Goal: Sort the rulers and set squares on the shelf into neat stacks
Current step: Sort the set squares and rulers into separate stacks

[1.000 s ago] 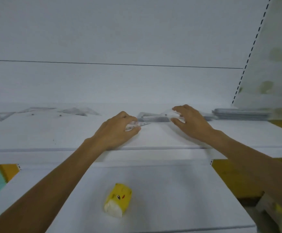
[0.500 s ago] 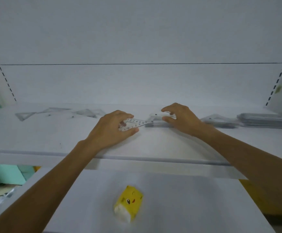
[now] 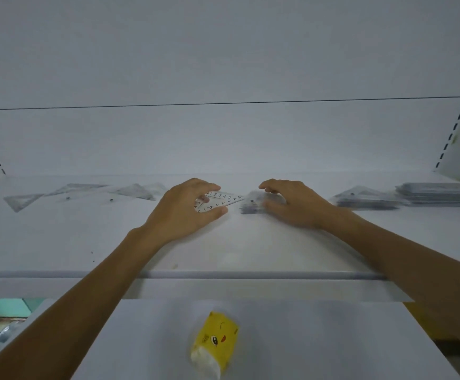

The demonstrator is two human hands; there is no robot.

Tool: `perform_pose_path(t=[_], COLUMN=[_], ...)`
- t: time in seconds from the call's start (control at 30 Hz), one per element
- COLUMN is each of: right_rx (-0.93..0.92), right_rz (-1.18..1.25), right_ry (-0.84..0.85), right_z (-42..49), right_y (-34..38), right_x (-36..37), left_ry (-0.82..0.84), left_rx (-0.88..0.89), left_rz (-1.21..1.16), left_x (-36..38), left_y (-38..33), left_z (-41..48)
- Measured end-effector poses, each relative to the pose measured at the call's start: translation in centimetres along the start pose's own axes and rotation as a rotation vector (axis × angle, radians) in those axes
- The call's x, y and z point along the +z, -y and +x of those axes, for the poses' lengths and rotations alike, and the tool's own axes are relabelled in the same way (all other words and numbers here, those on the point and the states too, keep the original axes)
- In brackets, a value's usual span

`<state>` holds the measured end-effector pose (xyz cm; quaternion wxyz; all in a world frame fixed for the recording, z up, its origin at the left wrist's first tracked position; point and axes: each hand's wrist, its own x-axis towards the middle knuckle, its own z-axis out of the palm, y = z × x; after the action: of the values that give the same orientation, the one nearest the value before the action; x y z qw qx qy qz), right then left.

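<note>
**Two hands at work among set squares on a white shelf**

A person's left hand grips a clear set square printed with black numerals. The thumb is tucked under its near edge and the fingers curl over its far edge. The piece sits low over the middle of the shelf, with its pointed end aimed to the right.

Just beside that point, the right hand arches over a small pile of clear set squares. Its thumb is against the near side and its curled fingers hook the far side, so it holds the pile. The pile is blurred, and whether the tip of the held set square touches it cannot be told.

To the left, well apart from both hands, loose set squares lie scattered flat along the back of the shelf. To the right lies a stack of set squares. Beyond it, at the right end, is a long flat stack of rulers, too blurred to show any markings.

A white back panel rises behind, between slotted uprights at either side. On the lower shelf in the foreground lies a yellow pack bearing a cartoon face.
</note>
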<state>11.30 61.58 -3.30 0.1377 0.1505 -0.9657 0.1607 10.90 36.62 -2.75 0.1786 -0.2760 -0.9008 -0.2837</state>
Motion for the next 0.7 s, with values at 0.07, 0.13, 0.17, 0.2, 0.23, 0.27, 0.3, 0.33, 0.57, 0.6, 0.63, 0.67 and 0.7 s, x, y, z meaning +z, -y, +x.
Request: perform_pose_path(t=[0.07,0.13,0.17,0.2,0.23,0.27,0.3,0.33,0.57,0.6,0.63,0.67,0.7], right_rx=[-0.009,-0.022,-0.026,-0.029,-0.032,-0.036,-0.041,-0.046,-0.023,-0.014,0.001,0.024,0.054], right_rz=[-0.043,-0.072,-0.081,-0.086,-0.094,-0.101,-0.105,-0.102,-0.083,-0.093,-0.104,-0.110,-0.105], right_ry=[-0.023,-0.057,-0.072,-0.082,-0.086,-0.089,-0.093,-0.102,-0.176,-0.178,-0.181,-0.186,-0.189], right_z=[-0.2,-0.5,-0.7,-1.0,-1.4,-1.8,-2.3,-2.9,-8.8,-9.9,-11.0,-12.0,-12.9], right_y=[0.0,-0.1,-0.2,-0.3,-0.5,-0.7,-1.1,-1.5,-6.7,-7.6,-8.6,-9.5,-10.4], right_x=[0.2,0.1,0.0,-0.2,-0.5,-0.9,-1.2,-1.6,-5.7,-6.4,-7.0,-7.6,-8.2], left_ry=[-0.008,-0.009,-0.008,-0.005,-0.002,0.002,0.004,0.005,0.030,0.034,0.036,0.036,0.036], left_rx=[-0.016,-0.040,-0.056,-0.067,-0.069,-0.063,-0.053,-0.040,0.004,0.007,0.012,0.017,0.024], left_rz=[-0.001,-0.007,-0.018,-0.030,-0.040,-0.052,-0.063,-0.070,-0.128,-0.141,-0.154,-0.164,-0.170], left_x=[0.1,0.3,0.5,0.7,0.9,1.2,1.6,2.0,6.0,6.7,7.5,8.3,9.0], left_y=[0.0,-0.1,-0.2,-0.4,-0.6,-1.0,-1.4,-2.0,-8.1,-9.1,-10.3,-11.4,-12.5], left_z=[0.3,0.5,0.6,0.8,1.0,1.3,1.6,2.0,5.3,5.8,6.3,6.7,7.1])
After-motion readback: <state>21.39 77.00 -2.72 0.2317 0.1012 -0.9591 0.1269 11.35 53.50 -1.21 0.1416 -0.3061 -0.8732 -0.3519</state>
